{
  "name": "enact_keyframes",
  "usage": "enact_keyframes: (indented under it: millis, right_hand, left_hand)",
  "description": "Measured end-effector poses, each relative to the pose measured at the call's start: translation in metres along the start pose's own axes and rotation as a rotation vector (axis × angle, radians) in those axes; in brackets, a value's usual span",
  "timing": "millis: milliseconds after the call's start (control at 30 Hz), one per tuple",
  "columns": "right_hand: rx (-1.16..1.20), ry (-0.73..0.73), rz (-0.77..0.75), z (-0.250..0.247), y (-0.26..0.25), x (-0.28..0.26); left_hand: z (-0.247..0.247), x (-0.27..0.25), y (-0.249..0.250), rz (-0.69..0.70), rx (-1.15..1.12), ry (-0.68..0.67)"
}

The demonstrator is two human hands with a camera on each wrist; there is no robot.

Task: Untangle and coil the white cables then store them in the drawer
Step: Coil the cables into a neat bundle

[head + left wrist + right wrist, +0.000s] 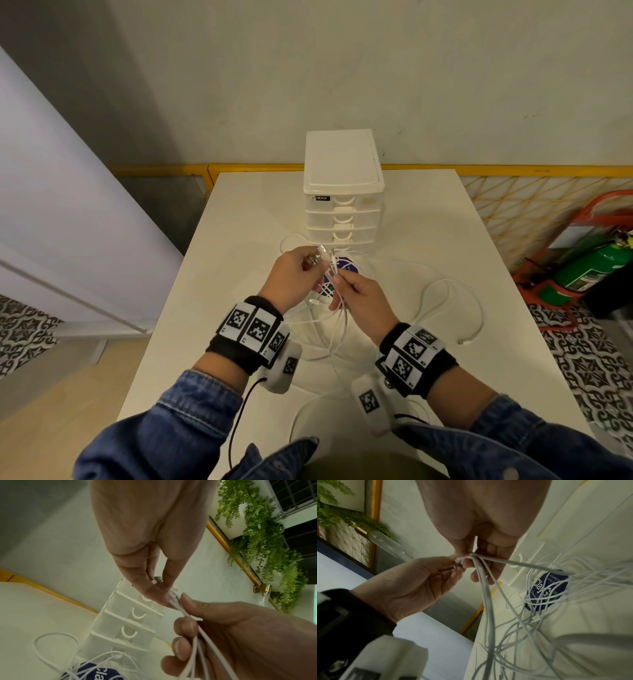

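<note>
Several tangled white cables (pixel 343 322) hang in a bundle between my two hands above the white table (pixel 239 219); more loops lie on the table to the right (pixel 479 308). My left hand (pixel 317 261) pinches the cables' plug ends (pixel 158 583) between thumb and fingers. Just below it, my right hand (pixel 337 281) grips the gathered strands (pixel 201 635), which trail down in a loose tangle (pixel 488 601). The white plastic drawer unit (pixel 342 161) stands behind the hands with every drawer closed (pixel 133 616).
A round purple sticker (pixel 346 266) lies on the table under the cables. A yellow mesh fence (pixel 513 202) runs behind the table, and a green fire extinguisher (pixel 592 263) in a red stand sits on the floor to the right.
</note>
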State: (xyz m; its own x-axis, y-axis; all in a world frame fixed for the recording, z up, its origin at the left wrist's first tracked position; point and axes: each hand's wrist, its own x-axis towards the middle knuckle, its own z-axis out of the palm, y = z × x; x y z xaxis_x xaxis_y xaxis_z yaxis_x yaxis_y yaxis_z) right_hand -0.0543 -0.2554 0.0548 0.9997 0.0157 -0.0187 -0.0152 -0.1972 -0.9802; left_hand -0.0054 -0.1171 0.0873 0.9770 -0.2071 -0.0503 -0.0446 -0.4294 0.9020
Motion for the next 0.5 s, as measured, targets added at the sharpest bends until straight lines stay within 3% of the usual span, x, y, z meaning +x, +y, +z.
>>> enact_keyframes:
  millis: [200, 500]
  right_hand:
    - [0.063, -0.018, 0.037, -0.004, -0.001, 0.004]
    - [0.084, -0.018, 0.114, -0.008, 0.003, 0.008]
  left_hand:
    - [0.008, 0.007, -0.002, -0.004, -0.059, 0.060]
    - [0.009, 0.013, 0.001, 0.164, 0.041, 0.063]
